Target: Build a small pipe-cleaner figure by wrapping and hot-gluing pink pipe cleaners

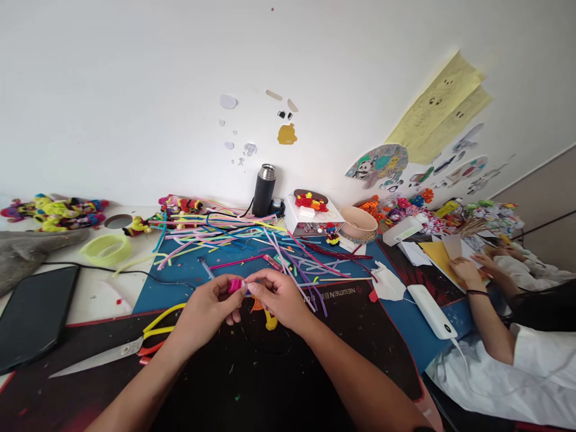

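Over the black desk mat (225,384), my left hand (211,300) pinches a small bundle of magenta pipe cleaner (234,285). My right hand (276,300) closes on the same piece from the other side, thumb and forefinger meeting the left fingertips. Below the right palm shows an orange and yellow fuzzy part (270,321); whether it joins the magenta bundle is hidden by the fingers. Scissors (103,355) with red and yellow handles lie beside my left forearm. Just beyond both hands spread many loose pipe cleaners (234,237) in mixed colours.
A black thermos (264,191) stands by the wall, near a white box (310,216) and a round bowl (359,222). At left are a tablet (38,315) and finished fuzzy figures (67,213). A white power bank (432,312) and a co-worker's arm (486,318) are at right.
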A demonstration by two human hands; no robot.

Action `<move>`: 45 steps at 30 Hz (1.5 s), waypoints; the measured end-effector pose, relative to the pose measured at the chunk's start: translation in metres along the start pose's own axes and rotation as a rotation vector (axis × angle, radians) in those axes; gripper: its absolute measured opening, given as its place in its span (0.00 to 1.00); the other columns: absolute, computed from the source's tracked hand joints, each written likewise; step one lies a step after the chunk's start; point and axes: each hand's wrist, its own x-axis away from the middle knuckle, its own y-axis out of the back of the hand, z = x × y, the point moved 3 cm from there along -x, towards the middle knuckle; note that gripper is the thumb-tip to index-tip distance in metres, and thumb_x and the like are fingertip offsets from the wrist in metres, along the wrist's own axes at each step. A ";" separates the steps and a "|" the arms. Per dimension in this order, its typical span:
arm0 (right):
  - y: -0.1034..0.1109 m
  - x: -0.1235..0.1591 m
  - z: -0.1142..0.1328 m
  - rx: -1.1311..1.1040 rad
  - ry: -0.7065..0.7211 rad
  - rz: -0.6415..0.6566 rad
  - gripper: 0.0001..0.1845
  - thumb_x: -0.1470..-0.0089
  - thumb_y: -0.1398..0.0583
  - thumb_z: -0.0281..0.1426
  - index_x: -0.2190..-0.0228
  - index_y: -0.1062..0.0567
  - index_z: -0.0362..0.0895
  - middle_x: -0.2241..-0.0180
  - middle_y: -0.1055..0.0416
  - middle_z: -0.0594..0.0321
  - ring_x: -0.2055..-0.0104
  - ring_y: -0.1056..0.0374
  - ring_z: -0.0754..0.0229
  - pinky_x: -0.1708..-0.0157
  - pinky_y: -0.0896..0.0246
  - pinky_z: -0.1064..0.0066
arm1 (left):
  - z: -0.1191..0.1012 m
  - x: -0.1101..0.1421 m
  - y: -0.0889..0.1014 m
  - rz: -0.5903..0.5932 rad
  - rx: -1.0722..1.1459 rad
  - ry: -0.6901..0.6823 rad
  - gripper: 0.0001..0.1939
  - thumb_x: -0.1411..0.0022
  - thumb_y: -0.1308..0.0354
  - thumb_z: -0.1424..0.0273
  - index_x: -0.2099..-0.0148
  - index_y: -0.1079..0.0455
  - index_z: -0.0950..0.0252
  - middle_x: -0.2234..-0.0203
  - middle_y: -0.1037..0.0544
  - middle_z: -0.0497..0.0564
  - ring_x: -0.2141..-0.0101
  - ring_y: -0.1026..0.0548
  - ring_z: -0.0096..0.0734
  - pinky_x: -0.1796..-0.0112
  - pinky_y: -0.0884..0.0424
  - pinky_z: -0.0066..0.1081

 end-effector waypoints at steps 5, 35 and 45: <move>0.000 0.001 -0.005 0.021 0.010 -0.022 0.16 0.39 0.32 0.44 0.57 0.18 0.45 0.80 0.35 0.73 0.80 0.41 0.67 0.80 0.46 0.76 | 0.000 -0.001 -0.002 0.000 0.072 0.018 0.24 0.46 0.29 0.46 0.63 0.24 0.61 0.83 0.24 0.46 0.81 0.27 0.34 0.77 0.31 0.29; -0.010 0.008 -0.010 0.007 0.105 -0.126 0.18 0.36 0.34 0.46 0.52 0.19 0.46 0.79 0.36 0.72 0.79 0.43 0.65 0.77 0.47 0.73 | 0.000 0.001 -0.009 -0.002 0.434 0.156 0.25 0.55 0.19 0.53 0.66 0.22 0.65 0.77 0.23 0.46 0.78 0.26 0.27 0.77 0.33 0.26; -0.010 0.011 -0.018 0.079 0.104 -0.187 0.19 0.39 0.32 0.42 0.51 0.18 0.46 0.79 0.38 0.72 0.76 0.42 0.64 0.73 0.42 0.70 | 0.002 0.002 -0.010 0.011 0.579 0.175 0.25 0.52 0.19 0.53 0.66 0.24 0.65 0.77 0.23 0.46 0.78 0.26 0.25 0.78 0.34 0.24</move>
